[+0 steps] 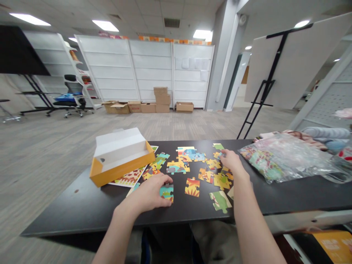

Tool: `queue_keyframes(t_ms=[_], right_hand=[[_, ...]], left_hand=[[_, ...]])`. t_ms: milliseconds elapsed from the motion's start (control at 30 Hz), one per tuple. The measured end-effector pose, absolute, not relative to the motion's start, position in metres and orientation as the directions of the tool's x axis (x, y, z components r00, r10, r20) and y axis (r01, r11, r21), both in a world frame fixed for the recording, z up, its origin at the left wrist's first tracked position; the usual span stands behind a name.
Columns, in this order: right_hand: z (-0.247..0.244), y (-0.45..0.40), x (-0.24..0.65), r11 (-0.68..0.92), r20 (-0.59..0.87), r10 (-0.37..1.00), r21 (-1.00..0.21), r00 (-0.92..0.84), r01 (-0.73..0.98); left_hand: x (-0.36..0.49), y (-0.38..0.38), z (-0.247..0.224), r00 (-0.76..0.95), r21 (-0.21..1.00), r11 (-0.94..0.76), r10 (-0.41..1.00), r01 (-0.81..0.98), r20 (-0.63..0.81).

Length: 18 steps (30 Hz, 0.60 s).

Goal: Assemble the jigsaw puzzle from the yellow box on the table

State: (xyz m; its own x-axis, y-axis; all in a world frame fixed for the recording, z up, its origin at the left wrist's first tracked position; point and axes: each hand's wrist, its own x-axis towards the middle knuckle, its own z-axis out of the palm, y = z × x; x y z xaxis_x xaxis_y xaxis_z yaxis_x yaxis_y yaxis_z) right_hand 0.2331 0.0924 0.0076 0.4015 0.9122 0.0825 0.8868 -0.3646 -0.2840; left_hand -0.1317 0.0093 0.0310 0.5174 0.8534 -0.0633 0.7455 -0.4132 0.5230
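Note:
My left hand (152, 193) rests low over the table, thumb and fingers closed around the edges of a teal and orange puzzle piece (167, 192). Farther right, my right hand (230, 160) has its fingertips pinched on a small blue and yellow puzzle piece (217, 155), partly covered by the fingers. Between the hands lies a partly joined puzzle section (188, 154) with a blue animal on it. An orange puzzle piece (192, 187) lies alone nearer me. Several loose pieces surround my right hand, among them a green puzzle piece (220, 201).
An open orange and white box (123, 161) stands at the left on a printed picture sheet (131, 177). A clear plastic bag (288, 156) and rolled cloths (327, 134) lie at the right of the black table (90, 211). Cardboard boxes (162, 101) stand by the far shelves.

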Motion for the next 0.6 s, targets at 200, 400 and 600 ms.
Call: queue_keyframes(t_ms=[200, 400, 600], right_hand=[[0.002, 0.098, 0.23, -0.454, 0.019, 0.881, -0.25, 0.473, 0.855], [0.004, 0.097, 0.235, -0.473, 0.09, 0.844, -0.338, 0.528, 0.813], [0.009, 0.092, 0.237, -0.247, 0.229, 0.876, -0.542, 0.424, 0.804]], left_hand=[[-0.122, 0.008, 0.03, 0.544, 0.585, -0.41, 0.836, 0.7, -0.066], [-0.121, 0.008, 0.03, 0.537, 0.606, -0.385, 0.839, 0.697, -0.084], [-0.122, 0.011, 0.025, 0.537, 0.633, -0.386, 0.841, 0.671, -0.057]])
